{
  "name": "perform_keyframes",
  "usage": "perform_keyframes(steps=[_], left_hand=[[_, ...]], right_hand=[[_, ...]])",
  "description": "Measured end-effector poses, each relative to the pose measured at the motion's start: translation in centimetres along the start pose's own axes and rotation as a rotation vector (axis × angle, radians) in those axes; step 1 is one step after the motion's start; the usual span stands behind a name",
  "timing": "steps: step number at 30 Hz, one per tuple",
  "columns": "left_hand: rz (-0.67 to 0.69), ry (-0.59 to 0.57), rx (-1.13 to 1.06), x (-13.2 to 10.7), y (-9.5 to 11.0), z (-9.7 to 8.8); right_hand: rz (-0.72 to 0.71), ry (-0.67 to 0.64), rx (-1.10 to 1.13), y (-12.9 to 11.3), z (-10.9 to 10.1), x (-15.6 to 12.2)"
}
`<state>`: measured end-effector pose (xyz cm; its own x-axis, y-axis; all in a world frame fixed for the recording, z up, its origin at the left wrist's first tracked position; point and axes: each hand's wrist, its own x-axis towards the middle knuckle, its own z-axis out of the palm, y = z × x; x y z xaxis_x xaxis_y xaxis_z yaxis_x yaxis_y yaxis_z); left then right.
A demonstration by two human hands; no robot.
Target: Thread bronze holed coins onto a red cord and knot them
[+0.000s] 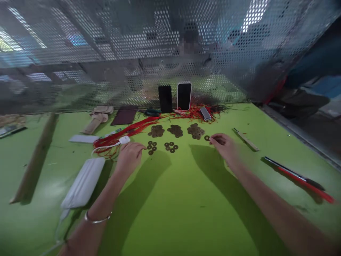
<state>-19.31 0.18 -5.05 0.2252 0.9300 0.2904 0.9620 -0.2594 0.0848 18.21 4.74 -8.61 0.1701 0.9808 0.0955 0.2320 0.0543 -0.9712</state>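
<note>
My left hand (129, 156) rests on the green table (181, 199), fingers curled, right beside a small group of bronze coins with holes (152, 147). My right hand (223, 145) reaches toward a single coin (207, 138), its fingers bent and blurred by motion. A second small group of coins (171, 146) lies between the hands. Three bigger coin piles (176, 131) sit behind them. Red cords (119, 137) run from the left hand toward the back.
Two phones (184, 96) lean on the perforated metal screen at the back. A white face mask (84, 183), a white charger (124, 139), a lighter (205, 113), a wooden strip (34, 160), a thin stick (246, 139) and a red-and-black tool (301, 179) lie around.
</note>
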Motion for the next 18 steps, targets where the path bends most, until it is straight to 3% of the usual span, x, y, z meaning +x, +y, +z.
perform_keyframes(steps=[7, 18], left_hand=[[0.110, -0.083, -0.079, -0.3, 1.3, 1.3], [0.111, -0.059, -0.148, -0.5, -0.2, 2.8]], right_hand=[[-0.056, -0.047, -0.106, -0.7, 2.7, 1.1], [-0.064, -0.061, -0.150, 0.0, 0.6, -0.9]])
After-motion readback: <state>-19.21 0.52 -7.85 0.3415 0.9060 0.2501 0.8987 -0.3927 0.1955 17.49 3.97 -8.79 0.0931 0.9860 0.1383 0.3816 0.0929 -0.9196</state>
